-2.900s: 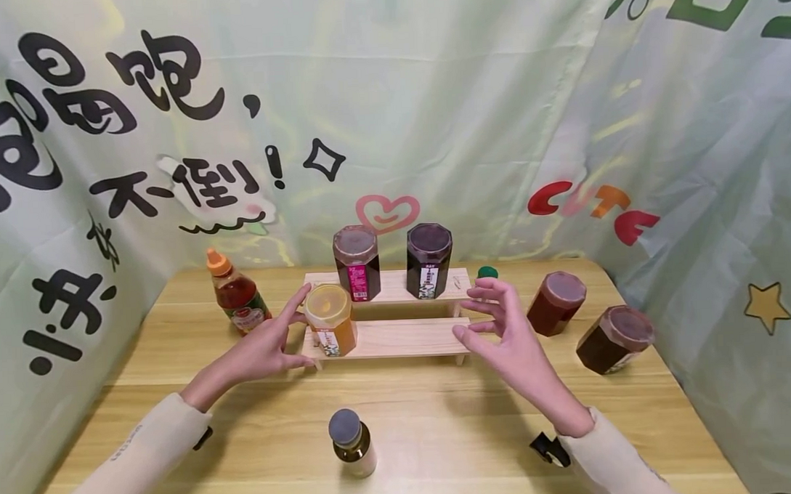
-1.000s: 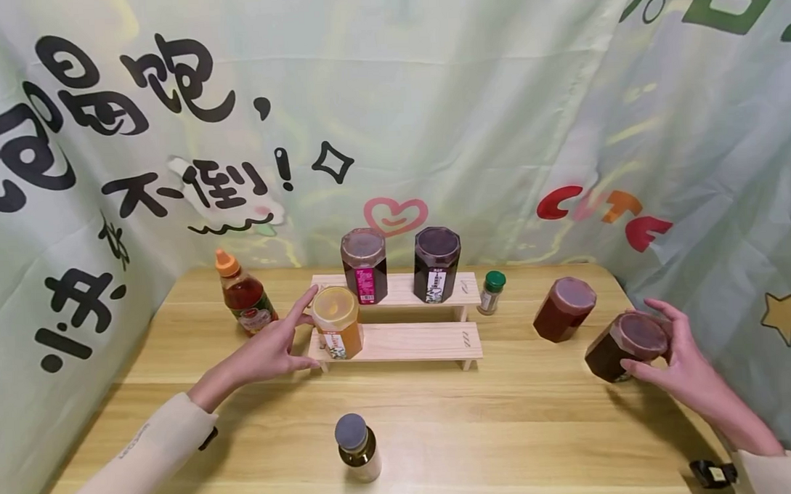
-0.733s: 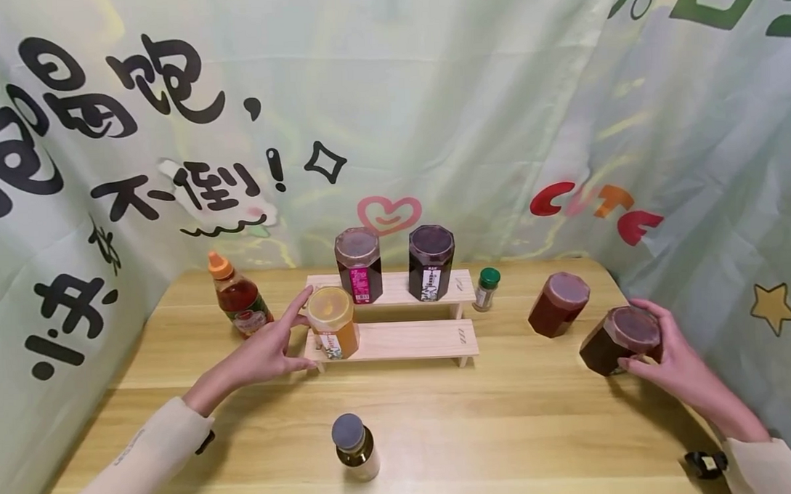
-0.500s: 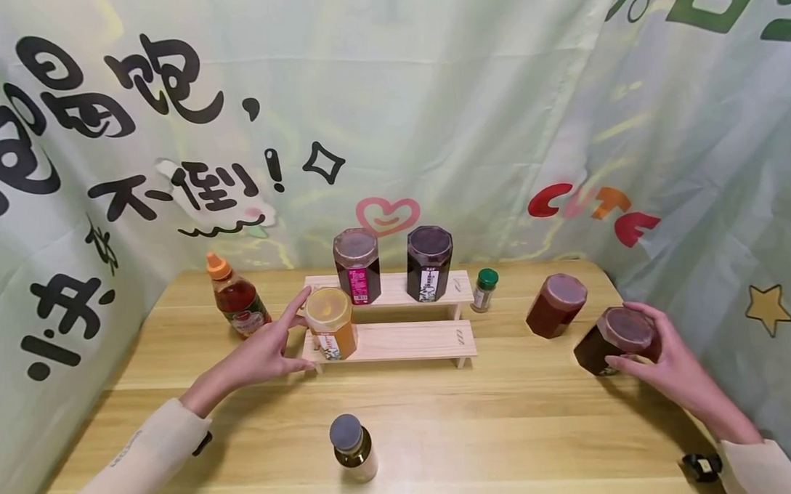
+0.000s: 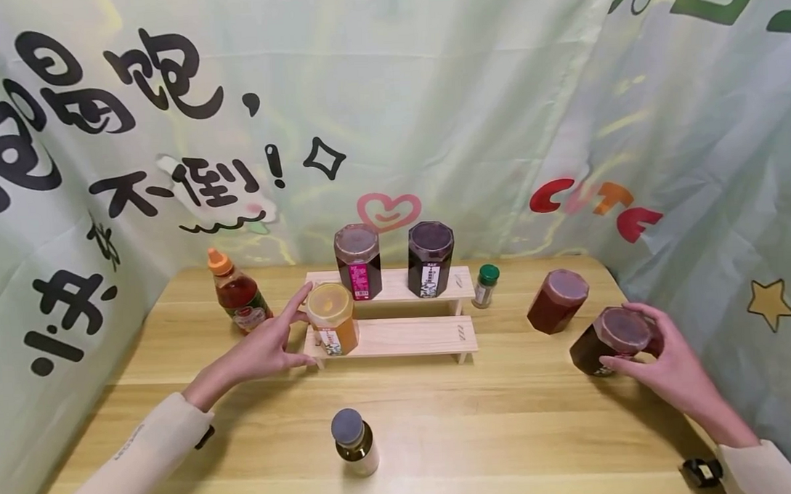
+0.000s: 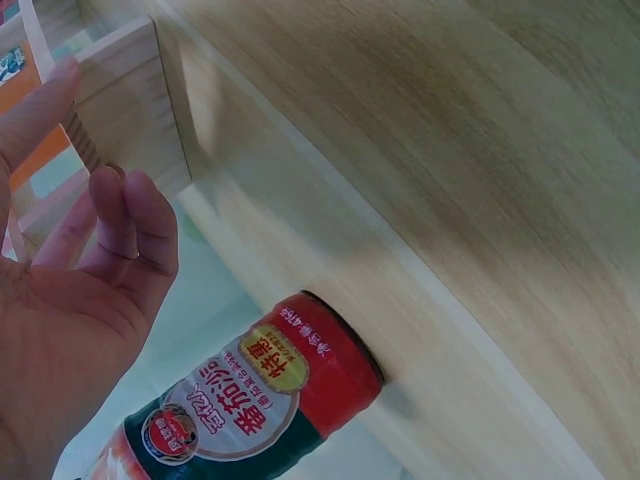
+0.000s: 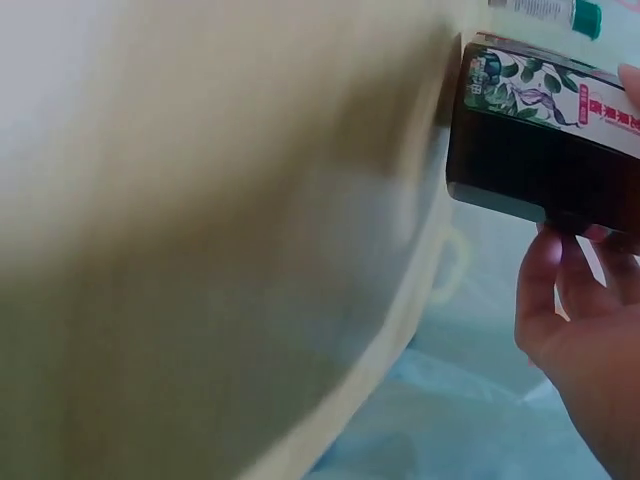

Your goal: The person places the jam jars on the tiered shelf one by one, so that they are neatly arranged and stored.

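My left hand [image 5: 268, 346] is at the left end of the two-tier wooden shelf [image 5: 414, 335], thumb and fingers spread beside the jar of orange-yellow contents [image 5: 333, 329]. In the left wrist view its fingers [image 6: 150, 235] are relaxed by the shelf's side; contact there is unclear. At the far right, my right hand [image 5: 674, 361] grips a dark octagonal jar [image 5: 598, 345], thumb in front and fingers behind. A floral label [image 7: 535, 85] shows on that jar in the right wrist view. I cannot tell whether it touches the table. A dark red jar [image 5: 557, 303] stands behind it.
Two dark jars stand on the upper tier: one with a pink label [image 5: 359, 277], one with a white label [image 5: 431, 275]. A ketchup bottle [image 5: 243, 303] is at left, a green-capped shaker [image 5: 485, 287] right of the shelf, and a grey-capped bottle [image 5: 358, 444] in front. Curtains enclose the table.
My right hand has left the shelf's right end, reached the dark jar at far right and taken hold of it. The jar has shifted slightly left. My left hand has stayed put.
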The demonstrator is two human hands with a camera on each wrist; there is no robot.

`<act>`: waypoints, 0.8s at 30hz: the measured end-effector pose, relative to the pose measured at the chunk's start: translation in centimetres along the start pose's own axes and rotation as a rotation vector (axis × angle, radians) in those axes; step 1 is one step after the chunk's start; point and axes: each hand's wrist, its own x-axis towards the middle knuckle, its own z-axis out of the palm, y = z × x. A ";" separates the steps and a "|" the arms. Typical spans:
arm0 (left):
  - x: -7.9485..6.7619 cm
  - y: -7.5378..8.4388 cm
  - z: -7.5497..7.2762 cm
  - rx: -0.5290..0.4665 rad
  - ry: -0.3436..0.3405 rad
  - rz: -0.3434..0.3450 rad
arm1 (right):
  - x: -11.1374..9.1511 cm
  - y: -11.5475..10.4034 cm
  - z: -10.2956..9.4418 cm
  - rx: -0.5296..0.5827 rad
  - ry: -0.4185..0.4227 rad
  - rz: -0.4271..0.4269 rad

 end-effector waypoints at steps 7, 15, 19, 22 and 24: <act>-0.1 0.1 0.0 -0.003 0.006 -0.007 | 0.2 -2.4 0.4 -0.005 0.028 -0.047; -0.1 0.2 0.1 0.002 0.003 -0.021 | 0.3 -6.4 2.1 0.006 0.060 -0.087; -0.2 0.2 0.3 0.008 0.000 -0.021 | 0.5 -8.3 3.2 0.020 0.067 -0.103; -0.2 0.2 0.3 0.019 0.002 -0.017 | 0.9 -9.5 4.0 0.023 0.062 -0.106; 0.0 0.1 0.2 0.024 0.003 -0.020 | 1.2 -10.3 4.5 0.012 0.051 -0.101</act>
